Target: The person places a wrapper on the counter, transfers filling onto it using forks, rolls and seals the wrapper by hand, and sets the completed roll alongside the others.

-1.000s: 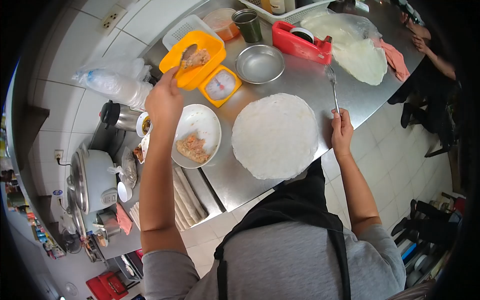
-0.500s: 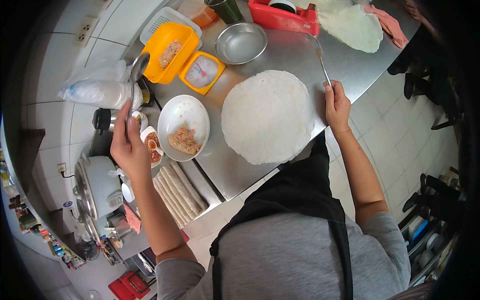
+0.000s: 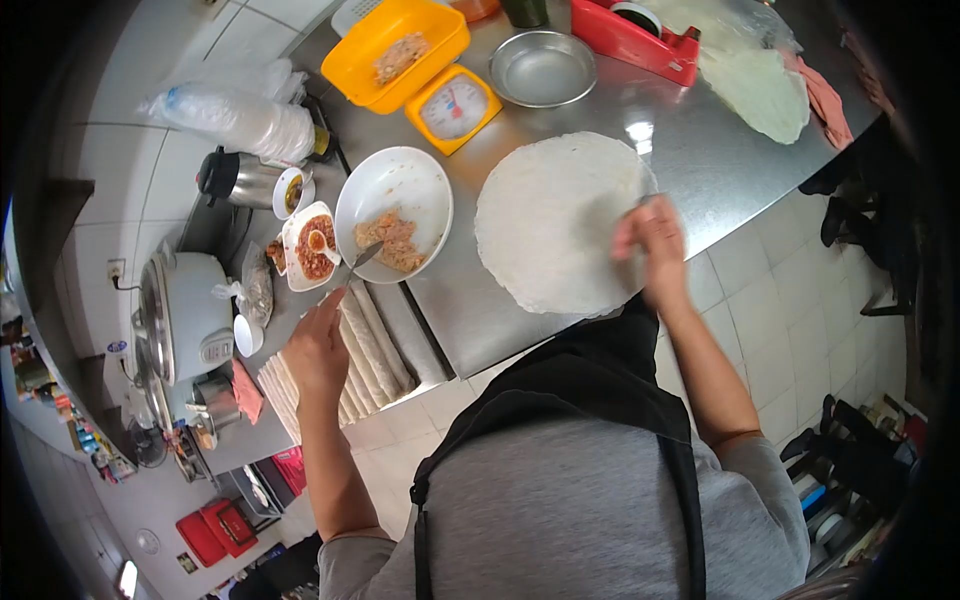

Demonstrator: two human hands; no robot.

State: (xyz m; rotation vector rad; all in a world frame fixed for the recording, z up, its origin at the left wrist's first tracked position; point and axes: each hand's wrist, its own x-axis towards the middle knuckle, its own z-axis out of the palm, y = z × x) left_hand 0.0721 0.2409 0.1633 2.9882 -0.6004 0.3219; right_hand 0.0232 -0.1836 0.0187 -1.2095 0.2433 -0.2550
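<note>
My left hand (image 3: 318,350) is closed around the handle of a metal spoon (image 3: 366,256), its tip in the pale minced filling (image 3: 395,240) in a white bowl (image 3: 437,215). Over the right edge of a large round of thin white wrapper sheets (image 3: 550,225) is my right hand (image 3: 655,245), blurred by motion. Its fingers look curled; a small greyish bit at its top fits the fork seen earlier, mostly hidden now. Several long pale rolls (image 3: 372,345) lie side by side near my left wrist.
A white dish of red chopped sauce (image 3: 312,255) with a small white spoon stands left of the bowl. Behind are a yellow scale (image 3: 453,108), a yellow tub (image 3: 345,62), a metal dish (image 3: 543,68) and a red tape dispenser (image 3: 635,38). A rice cooker (image 3: 200,305) stands far left.
My left hand has come down from beside the yellow tub, bringing the spoon into the filling. My right hand has moved left and down from the table edge onto the wrappers. The view has shifted.
</note>
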